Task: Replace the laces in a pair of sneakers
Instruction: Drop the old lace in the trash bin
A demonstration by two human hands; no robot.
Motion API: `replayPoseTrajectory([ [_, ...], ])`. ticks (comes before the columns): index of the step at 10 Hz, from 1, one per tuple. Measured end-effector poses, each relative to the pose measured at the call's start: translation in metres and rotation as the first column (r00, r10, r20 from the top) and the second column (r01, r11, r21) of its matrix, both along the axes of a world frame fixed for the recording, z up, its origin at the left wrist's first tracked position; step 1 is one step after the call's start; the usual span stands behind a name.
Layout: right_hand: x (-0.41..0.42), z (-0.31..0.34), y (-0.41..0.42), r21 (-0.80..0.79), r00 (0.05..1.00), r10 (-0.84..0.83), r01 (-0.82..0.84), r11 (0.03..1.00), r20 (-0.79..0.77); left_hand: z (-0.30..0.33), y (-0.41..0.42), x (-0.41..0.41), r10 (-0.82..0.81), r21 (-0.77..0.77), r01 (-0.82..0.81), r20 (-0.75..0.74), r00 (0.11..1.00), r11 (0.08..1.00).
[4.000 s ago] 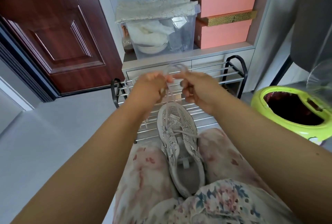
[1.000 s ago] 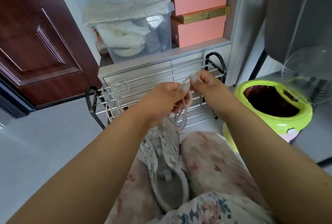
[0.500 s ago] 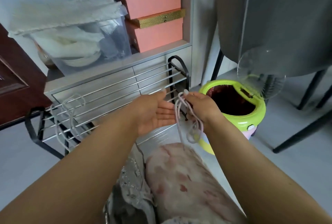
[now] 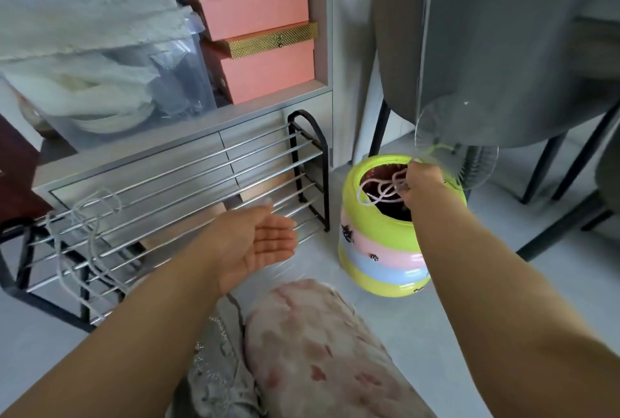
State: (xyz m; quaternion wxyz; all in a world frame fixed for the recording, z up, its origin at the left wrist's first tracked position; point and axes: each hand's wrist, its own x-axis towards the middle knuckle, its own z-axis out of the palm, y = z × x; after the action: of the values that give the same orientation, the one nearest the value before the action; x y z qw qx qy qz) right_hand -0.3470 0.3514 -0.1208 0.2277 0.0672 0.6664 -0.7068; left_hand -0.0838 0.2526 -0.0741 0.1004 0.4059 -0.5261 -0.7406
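pale lace (image 4: 380,191): looped, over bin mouth | grey lace (image 4: 84,240): draped on rack

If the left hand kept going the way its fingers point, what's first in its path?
Probably the striped bin: the open left hand points right, toward its lower wall. Depth is unclear; it might pass in front.

Glossy plastic bin (image 4: 379,250); shiny metal rack (image 4: 174,183).

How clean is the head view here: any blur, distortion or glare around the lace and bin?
Head view: wide-angle bending bows the shoe rack bars and frame edges; daylight is soft and even, with no harsh glare; the right hand and old lace over the bin are slightly soft; the left hand is fairly sharp.
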Motion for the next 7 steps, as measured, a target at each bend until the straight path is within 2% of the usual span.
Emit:
replayPoseTrajectory([
  [2,0.029,-0.005,-0.014,-0.013,0.994,0.105,-0.105,0.994,-0.002,0.003,-0.002,0.012,0.043,-0.006,-0.043,-0.018,0.999,0.999],
  [3,0.058,0.0,-0.034,0.008,0.974,0.224,-0.224,0.974,0.002,0.009,-0.003,0.026,0.08,-0.045,-0.082,-0.044,0.996,0.996],
  [4,0.108,0.022,-0.055,-0.07,0.926,0.376,-0.374,0.925,0.019,0.016,-0.007,0.046,0.126,-0.099,-0.131,-0.056,0.99,0.986],
  [5,0.157,0.036,-0.074,-0.125,0.826,0.561,-0.564,0.816,-0.057,0.025,-0.013,0.07,0.189,-0.126,-0.197,-0.069,0.979,0.972],
  [7,0.237,0.056,-0.088,-0.022,0.611,0.747,-0.778,0.628,-0.262,0.026,-0.037,0.126,0.331,-0.132,-0.341,-0.09,0.939,0.931],
])
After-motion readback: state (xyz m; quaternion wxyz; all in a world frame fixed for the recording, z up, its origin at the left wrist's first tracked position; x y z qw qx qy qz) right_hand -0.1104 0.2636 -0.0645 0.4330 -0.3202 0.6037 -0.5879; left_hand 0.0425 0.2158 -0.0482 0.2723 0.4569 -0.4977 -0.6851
